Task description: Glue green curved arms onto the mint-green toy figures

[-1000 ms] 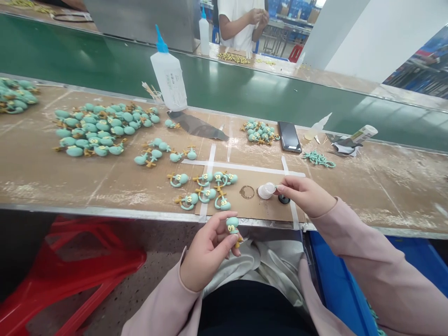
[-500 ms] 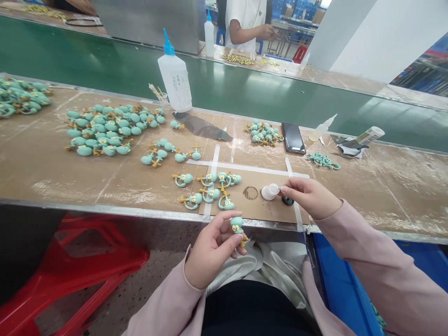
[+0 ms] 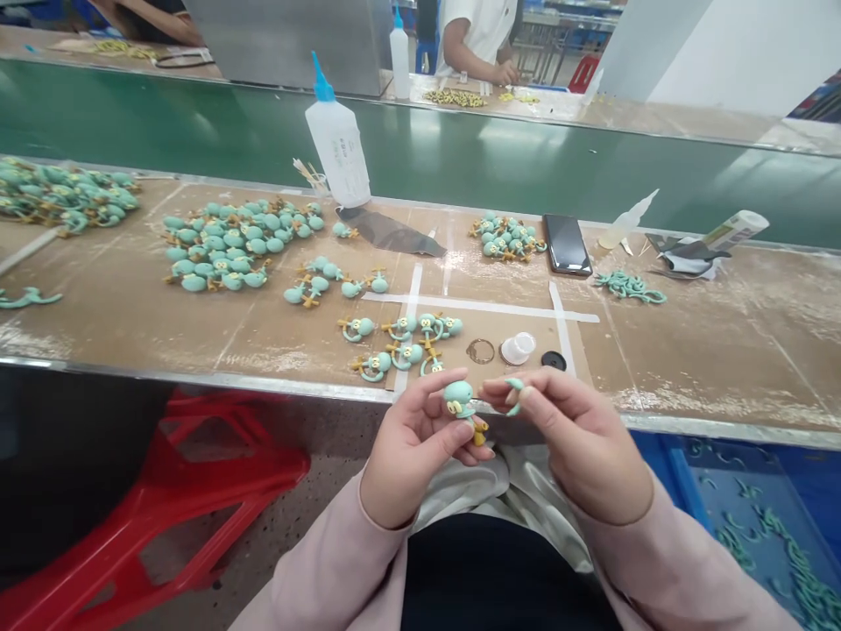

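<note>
My left hand (image 3: 411, 451) pinches a small teal toy figure (image 3: 460, 401) with a yellow face and brown legs, held just in front of the table edge. My right hand (image 3: 578, 438) sits close beside it, fingers closed on a small curved teal piece (image 3: 514, 394) whose tip nearly meets the figure. Just beyond my hands, several finished figures (image 3: 404, 342) lie on the cardboard mat. A small white cap (image 3: 519, 347), a black disc (image 3: 554, 360) and a ring mark (image 3: 480, 351) sit near them.
A large heap of teal figures (image 3: 229, 245) lies left, another (image 3: 66, 193) far left, a small pile (image 3: 505, 238) by a phone (image 3: 567, 244). A glue bottle (image 3: 338, 140) stands at the green conveyor (image 3: 460, 158). Loose teal arms (image 3: 627, 285) lie right; a blue bin (image 3: 755, 526) holds more. Another person (image 3: 479, 35) works opposite.
My right hand left the white cap on the mat and came back to the left hand, now holding a small teal piece against the figure. The view tilted down slightly.
</note>
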The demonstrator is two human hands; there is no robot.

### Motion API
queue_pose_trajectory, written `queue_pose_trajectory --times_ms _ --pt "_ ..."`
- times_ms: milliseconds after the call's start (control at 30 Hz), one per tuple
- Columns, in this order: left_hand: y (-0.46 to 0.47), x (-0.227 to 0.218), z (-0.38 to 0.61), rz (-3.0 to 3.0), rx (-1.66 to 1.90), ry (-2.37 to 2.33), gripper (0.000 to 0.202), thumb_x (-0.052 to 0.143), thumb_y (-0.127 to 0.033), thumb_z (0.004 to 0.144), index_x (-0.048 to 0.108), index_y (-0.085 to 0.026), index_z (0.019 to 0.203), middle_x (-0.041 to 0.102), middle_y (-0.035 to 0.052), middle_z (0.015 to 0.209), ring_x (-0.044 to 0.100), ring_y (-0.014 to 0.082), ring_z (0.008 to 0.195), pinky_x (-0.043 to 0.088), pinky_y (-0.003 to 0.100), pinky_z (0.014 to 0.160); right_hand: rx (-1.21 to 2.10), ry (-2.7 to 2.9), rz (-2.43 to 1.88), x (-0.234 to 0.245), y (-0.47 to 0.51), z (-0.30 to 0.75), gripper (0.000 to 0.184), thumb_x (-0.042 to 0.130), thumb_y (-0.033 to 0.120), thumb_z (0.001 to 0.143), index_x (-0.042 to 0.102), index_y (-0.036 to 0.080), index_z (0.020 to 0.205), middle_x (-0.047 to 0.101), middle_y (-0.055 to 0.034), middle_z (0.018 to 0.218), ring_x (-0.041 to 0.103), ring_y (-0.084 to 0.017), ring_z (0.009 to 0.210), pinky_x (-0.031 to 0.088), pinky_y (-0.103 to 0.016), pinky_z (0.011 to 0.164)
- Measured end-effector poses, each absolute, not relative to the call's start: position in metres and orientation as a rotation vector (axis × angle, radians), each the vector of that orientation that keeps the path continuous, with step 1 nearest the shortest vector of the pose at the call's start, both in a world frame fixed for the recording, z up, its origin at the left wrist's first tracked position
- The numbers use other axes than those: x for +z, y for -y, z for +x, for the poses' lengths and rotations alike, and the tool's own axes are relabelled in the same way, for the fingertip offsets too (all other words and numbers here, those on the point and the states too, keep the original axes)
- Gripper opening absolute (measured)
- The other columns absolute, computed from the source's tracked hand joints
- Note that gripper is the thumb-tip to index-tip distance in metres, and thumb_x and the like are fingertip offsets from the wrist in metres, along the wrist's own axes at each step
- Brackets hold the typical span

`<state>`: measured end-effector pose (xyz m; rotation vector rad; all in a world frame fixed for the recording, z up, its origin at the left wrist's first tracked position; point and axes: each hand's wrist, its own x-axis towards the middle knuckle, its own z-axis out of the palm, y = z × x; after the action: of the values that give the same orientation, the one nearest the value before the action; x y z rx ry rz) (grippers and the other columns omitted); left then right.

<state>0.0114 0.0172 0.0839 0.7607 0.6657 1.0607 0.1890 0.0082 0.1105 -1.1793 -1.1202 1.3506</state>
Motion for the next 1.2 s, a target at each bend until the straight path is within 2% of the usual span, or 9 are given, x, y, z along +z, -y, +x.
queue_pose_trajectory --times_ms 233,367,533,700,833,967,1067,1200 --pt "-0.014 0.088 0.018 0.794 1.062 -0.667 0.042 0.07 -0.009 0.08 0.064 -0.034 0.114 0.075 -0.0021 0.093 0.073 0.0115 0.062 0.06 0.016 0.056 1.466 0.965 -1.086 0.111 0.0 0.175 0.018 0.066 0.035 0.089 0.065 0.019 0.082 0.072 -0.0033 0.089 0.067 -0.016 0.085 0.053 -0.024 0.078" --pt "-0.013 0.086 0.022 0.782 1.071 -0.681 0.042 0.071 -0.01 0.079 0.064 -0.033 0.114 0.076 -0.0018 0.091 0.073 0.012 0.062 0.06 0.016 0.055 1.379 1.059 -1.102 0.115 0.001 0.177 0.016 0.064 0.032 0.091 0.064 0.019 0.081 0.069 -0.0008 0.081 0.065 -0.013 0.078 0.052 -0.019 0.07" --pt "-0.012 0.088 0.025 0.75 1.074 -0.752 0.042 0.076 -0.015 0.074 0.064 -0.027 0.113 0.075 0.0004 0.085 0.071 0.0131 0.055 0.058 0.018 0.05 1.166 1.268 -1.141 0.115 0.004 0.177 0.013 0.06 0.027 0.092 0.065 0.019 0.083 0.066 -0.0005 0.075 0.063 -0.013 0.069 0.052 -0.022 0.065" --pt "-0.012 0.09 0.025 0.776 1.049 -0.756 0.043 0.077 -0.017 0.073 0.065 -0.026 0.114 0.074 0.001 0.081 0.07 0.0134 0.054 0.058 0.02 0.05 1.037 1.39 -1.19 0.117 0.008 0.179 0.012 0.058 0.025 0.092 0.066 0.019 0.085 0.068 -0.004 0.085 0.065 -0.017 0.076 0.053 -0.027 0.068" --pt "-0.011 0.092 0.024 0.867 1.033 -0.763 0.043 0.075 -0.014 0.075 0.067 -0.026 0.115 0.074 0.0006 0.081 0.069 0.0119 0.057 0.058 0.02 0.054 0.87 1.569 -1.185 0.125 0.009 0.179 0.015 0.057 0.018 0.091 0.064 0.018 0.078 0.067 -0.0022 0.08 0.065 -0.014 0.082 0.051 -0.024 0.074" --pt "-0.009 0.098 0.021 0.99 1.031 -0.794 0.044 0.069 -0.015 0.081 0.064 -0.029 0.122 0.072 0.0009 0.091 0.067 0.0113 0.073 0.058 0.02 0.07 0.566 1.703 -1.162 0.127 0.01 0.177 0.013 0.056 0.009 0.088 0.064 0.016 0.081 0.069 -0.0062 0.093 0.065 -0.013 0.088 0.052 -0.022 0.077" --pt "-0.009 0.1 0.02 1.008 0.995 -0.7 0.045 0.066 -0.023 0.085 0.058 -0.031 0.128 0.07 0.0035 0.109 0.066 0.0164 0.094 0.056 0.026 0.084 0.356 1.781 -1.134 0.122 0.011 0.175 0.013 0.057 0.004 0.086 0.064 0.015 0.088 0.069 -0.0095 0.102 0.063 -0.019 0.103 0.05 -0.032 0.092" --pt "-0.01 0.096 0.021 1.015 1.055 -0.664 0.034 0.07 -0.026 0.082 0.066 -0.028 0.115 0.072 0.0029 0.103 0.066 0.0158 0.095 0.053 0.02 0.081 0.217 1.872 -1.068 0.119 0.013 0.175 0.016 0.06 0.001 0.084 0.063 0.016 0.087 0.071 -0.0068 0.095 0.062 -0.024 0.11 0.045 -0.044 0.101"
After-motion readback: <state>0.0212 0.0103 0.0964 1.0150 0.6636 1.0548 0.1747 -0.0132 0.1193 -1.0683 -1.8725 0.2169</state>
